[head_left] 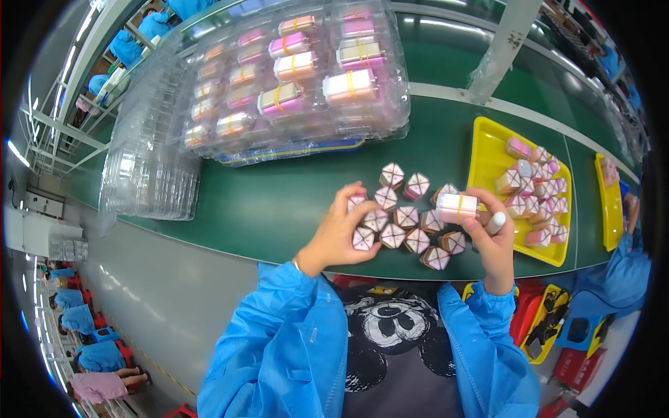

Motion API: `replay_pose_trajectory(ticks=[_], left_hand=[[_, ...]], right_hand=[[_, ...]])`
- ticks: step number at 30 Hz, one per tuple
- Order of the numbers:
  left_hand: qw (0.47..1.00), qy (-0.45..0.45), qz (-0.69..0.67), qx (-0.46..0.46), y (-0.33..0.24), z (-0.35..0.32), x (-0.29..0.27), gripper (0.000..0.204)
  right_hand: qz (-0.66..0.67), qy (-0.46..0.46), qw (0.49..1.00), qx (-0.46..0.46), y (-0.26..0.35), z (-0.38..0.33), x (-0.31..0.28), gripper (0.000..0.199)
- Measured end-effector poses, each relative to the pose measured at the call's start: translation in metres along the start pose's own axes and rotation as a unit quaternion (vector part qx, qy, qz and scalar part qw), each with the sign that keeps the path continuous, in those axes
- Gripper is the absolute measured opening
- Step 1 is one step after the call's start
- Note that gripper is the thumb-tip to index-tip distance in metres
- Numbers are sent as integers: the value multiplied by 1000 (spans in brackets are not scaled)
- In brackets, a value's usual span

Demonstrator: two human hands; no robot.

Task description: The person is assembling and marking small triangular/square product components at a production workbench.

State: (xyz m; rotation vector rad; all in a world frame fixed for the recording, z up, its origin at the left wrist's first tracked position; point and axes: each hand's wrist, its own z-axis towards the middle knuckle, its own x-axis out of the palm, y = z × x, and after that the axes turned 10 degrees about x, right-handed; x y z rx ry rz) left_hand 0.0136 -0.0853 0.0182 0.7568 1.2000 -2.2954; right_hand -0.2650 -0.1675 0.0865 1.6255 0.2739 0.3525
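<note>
On the green table, several small pentagon-ended bundles [393, 235] stand close together, their white and pink ends facing up, crossed by dark lines. My left hand [333, 232] curves round the bundles at the group's left edge, fingers and thumb touching them. Above the right side of the group, my right hand [495, 240] grips a white and pale orange block [457, 208] with a yellow band round it. A white-capped, rod-like item [495, 223] also sits between its fingers; its kind is unclear.
Right of the group, a yellow tray [519, 245] holds more bundles. Stacked clear plastic trays [390, 104] with banded blocks stand at the back, beside a pile of clear trays [150, 174]. Another person's arm [624, 268] reaches in at far right, near a second yellow tray [610, 209].
</note>
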Motion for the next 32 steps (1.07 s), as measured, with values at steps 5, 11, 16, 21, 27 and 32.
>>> replay_pose_trajectory(ticks=[5,11,16,21,27,32], left_hand=[[991,-61,-82,-82,-11,6,8,62],[992,-112,-22,-50,-9,3,10,58],[984,-156,63,-51,-16,4,12,49],[972,-216,53,-73,-10,9,15,45],[965,-255,28,-52,-12,0,3,43],[946,-224,204,116,-67,56,-122,43]], right_hand=[[-9,8,1000,5,0,2,-8,44],[-7,8,1000,-9,5,4,-4,42],[-6,10,1000,-3,1,3,-3,42],[8,-3,1000,-13,3,2,3,41],[16,17,1000,2,1,1,-4,41],[30,7,999,-31,-2,-2,-18,44]])
